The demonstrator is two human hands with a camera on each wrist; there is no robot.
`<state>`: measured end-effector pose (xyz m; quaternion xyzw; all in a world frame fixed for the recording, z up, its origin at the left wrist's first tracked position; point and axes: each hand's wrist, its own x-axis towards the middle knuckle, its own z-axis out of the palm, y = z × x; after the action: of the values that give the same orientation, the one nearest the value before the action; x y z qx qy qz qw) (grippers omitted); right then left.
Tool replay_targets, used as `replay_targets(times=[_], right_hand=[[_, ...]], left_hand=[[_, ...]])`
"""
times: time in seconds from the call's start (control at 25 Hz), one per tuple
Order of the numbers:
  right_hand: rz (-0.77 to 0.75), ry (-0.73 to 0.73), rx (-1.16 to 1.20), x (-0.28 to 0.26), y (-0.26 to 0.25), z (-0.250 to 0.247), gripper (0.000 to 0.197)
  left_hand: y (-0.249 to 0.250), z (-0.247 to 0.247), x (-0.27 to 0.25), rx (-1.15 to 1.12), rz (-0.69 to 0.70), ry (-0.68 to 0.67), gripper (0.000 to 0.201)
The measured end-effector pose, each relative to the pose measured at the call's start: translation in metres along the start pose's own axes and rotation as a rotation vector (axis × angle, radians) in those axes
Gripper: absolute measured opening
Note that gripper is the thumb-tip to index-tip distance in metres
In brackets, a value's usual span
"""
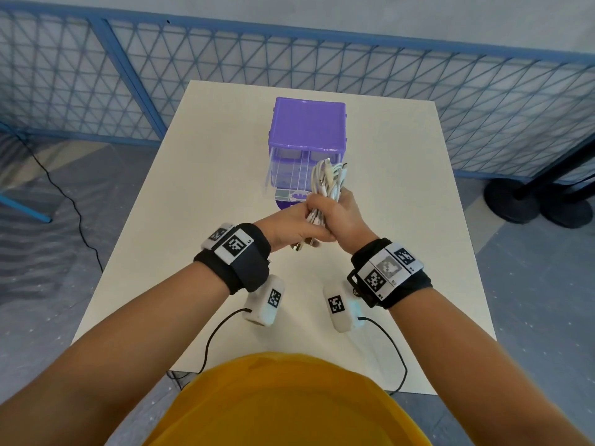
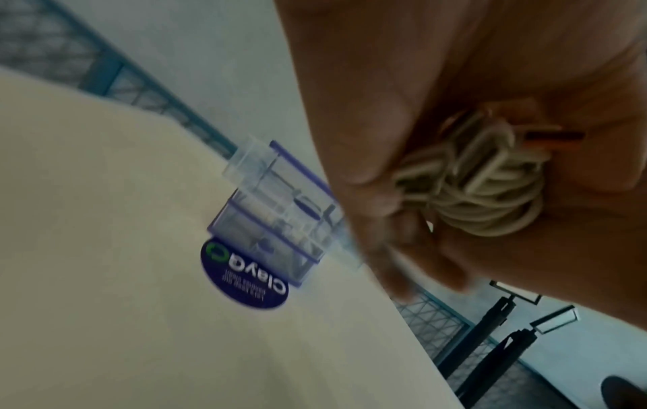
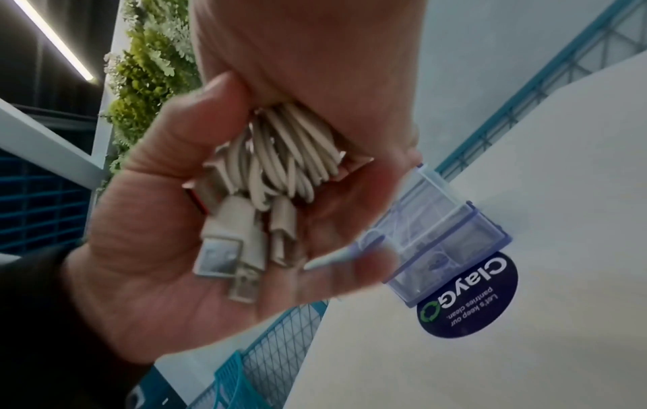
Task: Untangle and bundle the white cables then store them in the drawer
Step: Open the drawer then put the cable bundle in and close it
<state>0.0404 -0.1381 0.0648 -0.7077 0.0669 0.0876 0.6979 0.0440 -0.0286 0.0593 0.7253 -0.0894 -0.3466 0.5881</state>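
Above the pale counter [image 1: 402, 220], both the left hand [image 1: 291, 225] and right hand [image 1: 346, 217] clenched the bundled white rubbery cables [image 1: 328, 178], hiding their middle. Behind them stood a purple plastic drawer unit [image 1: 309, 123], its clear drawer pulled out, near a round "ClayG" sticker [image 3: 469, 299].

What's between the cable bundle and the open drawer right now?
Nothing visible. Both hands, left and right, hold the cable bundle just in front of the pulled-out clear drawer, with only open space between them.
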Motion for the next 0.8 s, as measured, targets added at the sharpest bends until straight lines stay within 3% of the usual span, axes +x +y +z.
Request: replay_targets(times=[0.08, 0.32, 0.44, 0.52, 0.6, 0.68, 0.76, 0.8], right_hand=[[-0.003, -0.019, -0.018, -0.003, 0.003, 0.002, 0.019], [0.013, 0.067, 0.060, -0.007, 0.004, 0.012, 0.006], [0.074, 0.123, -0.089, -0.003, 0.003, 0.011, 0.039], [0.088, 0.117, -0.225, -0.004, 0.001, 0.011, 0.035], [0.045, 0.070, -0.467, -0.006, 0.001, 0.010, 0.023], [-0.011, 0.056, -0.637, -0.005, 0.003, 0.007, 0.045], [-0.100, 0.020, -0.486, -0.002, 0.002, 0.003, 0.070], [-0.117, -0.007, -0.333, -0.002, 0.001, 0.002, 0.072]], left_hand=[[0.004, -0.003, 0.001, 0.092, 0.041, 0.036, 0.032], [0.009, -0.002, 0.000, -0.095, 0.086, 0.047, 0.057], [0.004, 0.002, 0.000, -0.098, 0.099, 0.068, 0.056], [0.000, 0.005, -0.003, -0.111, 0.104, 0.105, 0.056], [-0.001, 0.004, -0.003, -0.052, 0.105, 0.144, 0.043], [0.000, 0.002, -0.008, 0.039, 0.059, 0.178, 0.025], [0.004, 0.002, -0.013, 0.077, 0.012, 0.191, 0.028], [0.004, 0.003, -0.015, 0.093, 0.002, 0.193, 0.028]])
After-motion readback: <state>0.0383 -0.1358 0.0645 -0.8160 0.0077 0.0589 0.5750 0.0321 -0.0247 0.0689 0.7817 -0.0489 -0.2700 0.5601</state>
